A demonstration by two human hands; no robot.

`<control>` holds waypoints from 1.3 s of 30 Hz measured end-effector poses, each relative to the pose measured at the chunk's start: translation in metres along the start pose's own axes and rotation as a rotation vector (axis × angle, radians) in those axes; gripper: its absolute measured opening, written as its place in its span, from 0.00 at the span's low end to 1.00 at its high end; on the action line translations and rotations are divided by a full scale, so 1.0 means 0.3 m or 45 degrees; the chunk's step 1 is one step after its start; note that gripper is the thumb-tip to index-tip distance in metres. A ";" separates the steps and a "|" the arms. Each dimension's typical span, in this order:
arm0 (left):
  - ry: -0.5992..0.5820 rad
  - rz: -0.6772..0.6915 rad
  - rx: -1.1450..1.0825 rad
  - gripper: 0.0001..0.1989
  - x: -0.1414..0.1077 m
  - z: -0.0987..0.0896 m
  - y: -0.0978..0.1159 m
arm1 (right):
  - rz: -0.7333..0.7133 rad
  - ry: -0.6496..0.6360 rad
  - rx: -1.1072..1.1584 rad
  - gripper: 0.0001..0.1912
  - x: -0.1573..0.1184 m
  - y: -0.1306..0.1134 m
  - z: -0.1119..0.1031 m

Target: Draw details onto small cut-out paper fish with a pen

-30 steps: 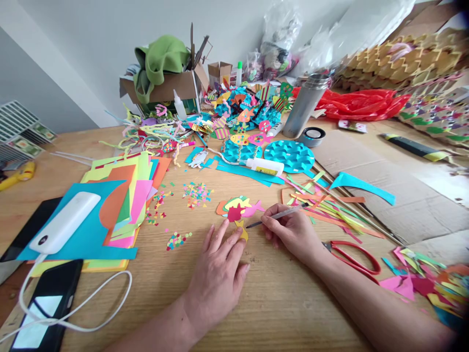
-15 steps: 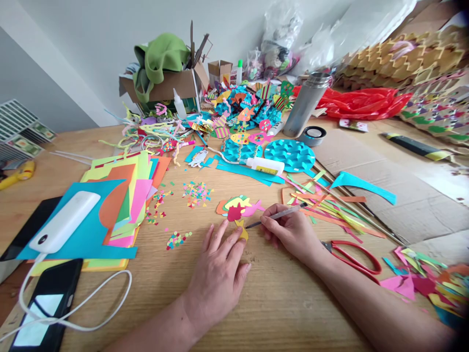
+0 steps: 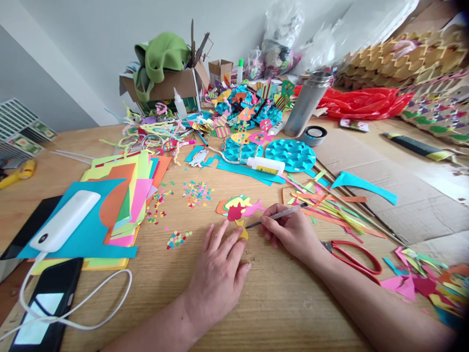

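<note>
My left hand (image 3: 219,266) lies flat on the table with its fingers spread, two fingertips resting on a small yellow paper fish (image 3: 241,229). In my right hand (image 3: 289,230) is a slim grey pen (image 3: 281,214), gripped between thumb and fingers, its dark tip at the right edge of the yellow fish. A dark red paper fish (image 3: 235,211) lies just beyond, overlapping a few other cut-outs: a pale yellow fish (image 3: 240,201), a pink one (image 3: 253,209) and an orange piece (image 3: 221,207).
Red-handled scissors (image 3: 357,259) lie beside my right forearm, near paper scraps (image 3: 414,283). Coloured sheets (image 3: 84,220), a white power bank (image 3: 66,220) and a phone (image 3: 54,303) are at left. Beyond are confetti (image 3: 198,192), a glue bottle (image 3: 266,165) and a steel flask (image 3: 308,105).
</note>
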State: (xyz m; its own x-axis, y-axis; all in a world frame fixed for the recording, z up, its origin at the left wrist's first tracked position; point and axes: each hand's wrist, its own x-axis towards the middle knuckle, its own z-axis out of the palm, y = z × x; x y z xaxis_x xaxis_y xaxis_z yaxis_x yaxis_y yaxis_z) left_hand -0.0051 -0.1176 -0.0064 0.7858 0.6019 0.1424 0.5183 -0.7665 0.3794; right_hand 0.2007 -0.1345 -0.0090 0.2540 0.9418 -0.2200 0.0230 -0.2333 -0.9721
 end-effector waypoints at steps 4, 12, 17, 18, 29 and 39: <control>0.004 -0.006 0.002 0.17 0.000 0.000 0.002 | -0.005 -0.004 -0.011 0.18 -0.001 0.000 -0.002; -0.014 -0.006 -0.005 0.17 0.002 -0.001 0.000 | 0.004 -0.004 -0.009 0.17 -0.002 -0.005 0.002; 0.005 0.000 -0.008 0.17 0.002 0.003 -0.002 | -0.004 -0.004 -0.028 0.15 -0.001 0.001 -0.002; 0.008 0.003 -0.008 0.17 0.002 0.004 -0.002 | -0.007 -0.002 -0.033 0.14 -0.001 0.002 -0.003; 0.018 0.005 0.005 0.16 0.002 0.004 -0.002 | -0.021 -0.013 -0.056 0.11 0.000 0.002 -0.002; 0.030 0.012 0.020 0.16 0.000 0.005 -0.005 | -0.026 -0.011 -0.057 0.11 -0.001 0.002 0.000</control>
State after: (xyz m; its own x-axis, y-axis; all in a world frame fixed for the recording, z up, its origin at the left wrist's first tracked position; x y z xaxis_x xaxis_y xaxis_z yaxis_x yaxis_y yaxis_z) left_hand -0.0053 -0.1168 -0.0084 0.7825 0.5998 0.1672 0.5166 -0.7753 0.3634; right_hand 0.2007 -0.1350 -0.0096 0.2444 0.9486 -0.2010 0.0716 -0.2244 -0.9719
